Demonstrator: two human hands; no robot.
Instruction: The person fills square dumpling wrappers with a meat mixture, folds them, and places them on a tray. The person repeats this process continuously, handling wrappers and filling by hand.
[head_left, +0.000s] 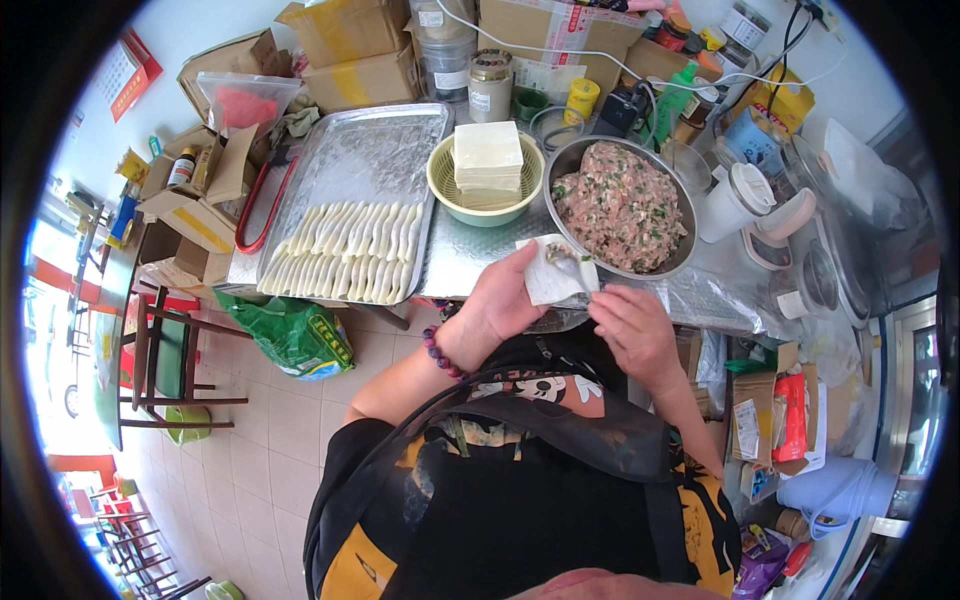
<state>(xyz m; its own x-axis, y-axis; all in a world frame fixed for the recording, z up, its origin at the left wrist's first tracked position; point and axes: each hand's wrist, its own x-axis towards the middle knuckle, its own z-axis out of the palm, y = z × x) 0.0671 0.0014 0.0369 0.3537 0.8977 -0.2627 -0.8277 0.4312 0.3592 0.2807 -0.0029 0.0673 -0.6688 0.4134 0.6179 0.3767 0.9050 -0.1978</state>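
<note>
A square dough wrapper lies on my left hand, its thumb over the wrapper's left edge. My right hand holds a metal spoon whose bowl rests on the wrapper, with a little meat filling beside it; the wrapper's right edge looks curled. Just beyond my hands stands a steel bowl heaped with minced meat and chopped greens. Left of it, a stack of square wrappers sits in a yellow-green plastic basket. Farther left, a metal tray holds rows of filled, folded dumplings near its front edge.
Cardboard boxes, jars and a green bottle line the back. A white lidded cup and clear containers stand at right. A red-handled tool lies left of the tray. A green bag stands on the floor.
</note>
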